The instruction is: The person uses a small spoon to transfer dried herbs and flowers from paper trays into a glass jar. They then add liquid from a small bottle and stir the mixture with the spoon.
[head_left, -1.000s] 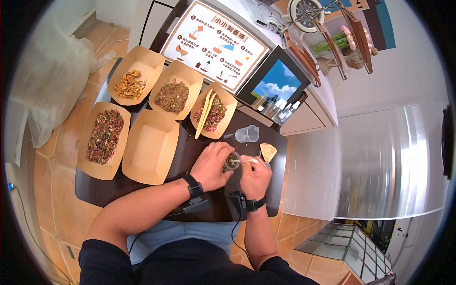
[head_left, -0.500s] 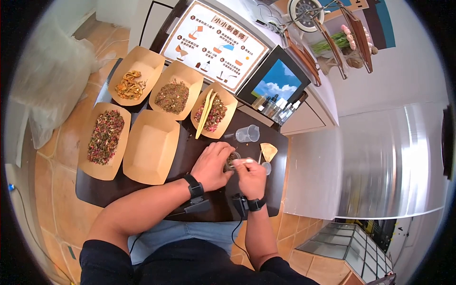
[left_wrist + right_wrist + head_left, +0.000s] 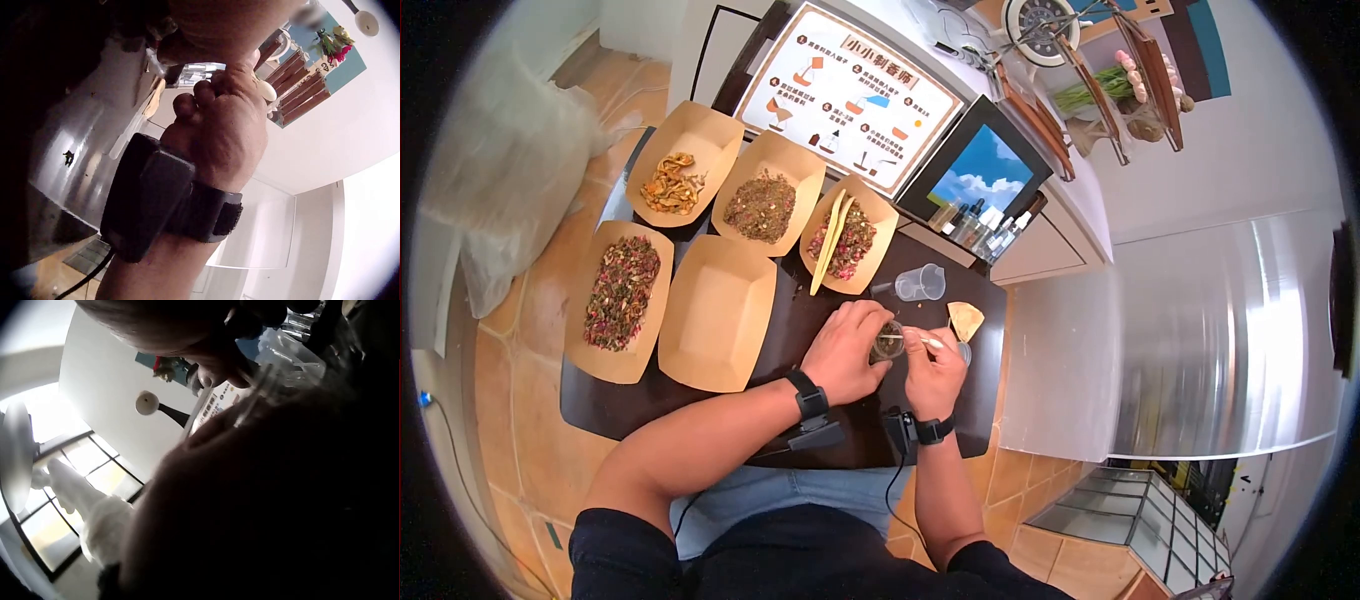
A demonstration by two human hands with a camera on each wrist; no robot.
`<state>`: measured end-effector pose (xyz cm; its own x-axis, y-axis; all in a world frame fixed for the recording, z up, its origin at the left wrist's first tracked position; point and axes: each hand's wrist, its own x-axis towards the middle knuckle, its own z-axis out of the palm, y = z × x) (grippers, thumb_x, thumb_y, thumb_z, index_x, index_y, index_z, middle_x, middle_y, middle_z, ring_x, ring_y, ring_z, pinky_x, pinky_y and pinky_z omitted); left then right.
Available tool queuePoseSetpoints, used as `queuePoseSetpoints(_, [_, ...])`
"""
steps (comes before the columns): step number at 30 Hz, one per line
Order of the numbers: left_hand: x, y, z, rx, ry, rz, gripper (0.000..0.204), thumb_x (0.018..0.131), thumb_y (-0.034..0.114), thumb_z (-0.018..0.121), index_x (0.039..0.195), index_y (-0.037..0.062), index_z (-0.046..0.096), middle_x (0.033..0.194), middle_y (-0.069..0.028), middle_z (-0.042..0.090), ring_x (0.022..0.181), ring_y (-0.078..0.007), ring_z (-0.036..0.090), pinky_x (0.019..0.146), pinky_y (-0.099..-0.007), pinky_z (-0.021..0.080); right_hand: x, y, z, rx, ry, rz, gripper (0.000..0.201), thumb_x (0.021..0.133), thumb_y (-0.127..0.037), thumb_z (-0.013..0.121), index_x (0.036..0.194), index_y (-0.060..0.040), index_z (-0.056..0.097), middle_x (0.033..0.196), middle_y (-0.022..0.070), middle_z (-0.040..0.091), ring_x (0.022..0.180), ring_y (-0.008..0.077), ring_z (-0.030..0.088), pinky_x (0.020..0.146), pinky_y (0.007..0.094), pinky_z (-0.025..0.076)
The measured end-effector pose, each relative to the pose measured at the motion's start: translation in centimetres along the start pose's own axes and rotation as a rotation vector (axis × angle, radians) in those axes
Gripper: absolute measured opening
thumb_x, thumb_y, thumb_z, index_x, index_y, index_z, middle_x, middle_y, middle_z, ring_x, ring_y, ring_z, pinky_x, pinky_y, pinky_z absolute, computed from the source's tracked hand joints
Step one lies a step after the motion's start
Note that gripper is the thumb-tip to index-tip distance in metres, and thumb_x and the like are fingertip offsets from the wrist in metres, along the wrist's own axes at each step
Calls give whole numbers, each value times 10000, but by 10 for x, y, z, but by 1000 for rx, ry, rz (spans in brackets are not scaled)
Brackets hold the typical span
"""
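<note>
In the head view, my left hand [image 3: 847, 350] curls round a small clear jar [image 3: 888, 350] with dark dried bits inside and holds it upright on the table. My right hand [image 3: 935, 380] pinches a thin pale stick with a rounded end [image 3: 937, 344], its other end reaching into the mouth of the jar. The left wrist view shows the curled right hand [image 3: 222, 134] with the pale rounded end [image 3: 267, 92] sticking out by the thumb side. Most of the right wrist view is dark, with the left hand [image 3: 169, 328] above.
A clear measuring cup [image 3: 921, 283], folded tan paper [image 3: 966, 321] and a small clear cup [image 3: 966, 353] sit beyond my hands. Cardboard trays with dried petals [image 3: 585, 340], herbs [image 3: 795, 160] and peel [image 3: 710, 130] stand left, with a bare tray [image 3: 718, 310]. Yellow tongs [image 3: 830, 245] lie across one.
My right hand first moved left over the jar with the stick, then drew back right, baring the jar's mouth again. The left hand has stayed round the jar.
</note>
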<state>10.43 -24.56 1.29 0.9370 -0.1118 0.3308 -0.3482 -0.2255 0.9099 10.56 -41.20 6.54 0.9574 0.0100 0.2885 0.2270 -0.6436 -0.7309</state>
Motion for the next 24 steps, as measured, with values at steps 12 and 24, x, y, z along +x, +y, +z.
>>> queuePoseSetpoints(12, [-1,-4,3,2,22,19,650,731,67,861,1323,13,598,1338,-185,600,1269,-414,573,1114,-484,482,-2,-12,-1,-137,41,-118,120,993,-114,799,1022,1,820,794,82,647,692,164,625,625,307,474])
queuePoseSetpoints(24, [-1,-2,-1,-5,18,-2,631,743,74,862,1316,13,606,1328,-187,610,1280,-413,574,1128,-487,479,-2,-17,-8,-139,-31,-3,114,983,-94,792,994,18,809,769,88,656,679,158,616,622,310,464])
